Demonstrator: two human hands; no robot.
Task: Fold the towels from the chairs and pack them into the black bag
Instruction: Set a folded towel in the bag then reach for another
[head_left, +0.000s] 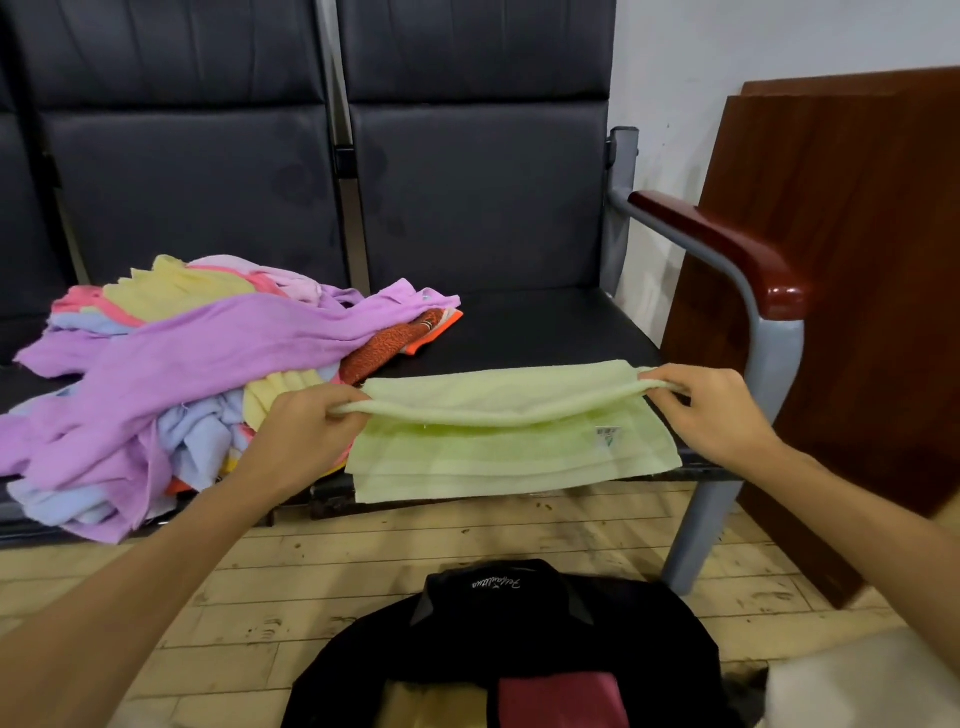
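A light green towel (511, 447) lies across the front of the right black chair seat (545, 327), partly folded, its near edge hanging over the seat front. My left hand (306, 426) pinches the towel's raised fold at its left end. My right hand (711, 410) pinches the same fold at its right end. A heap of unfolded towels (171, 364), purple, yellow, blue, pink and orange, covers the left seat. The black bag (519, 639) stands open on the floor below my hands, with a dark red towel (561, 699) and a pale yellow one showing inside.
A chair armrest (727, 249) with a dark red top and grey metal leg stands to the right of the towel. Brown wooden boards (852, 260) lean on the wall behind it. The floor (311, 587) is pale wood planks.
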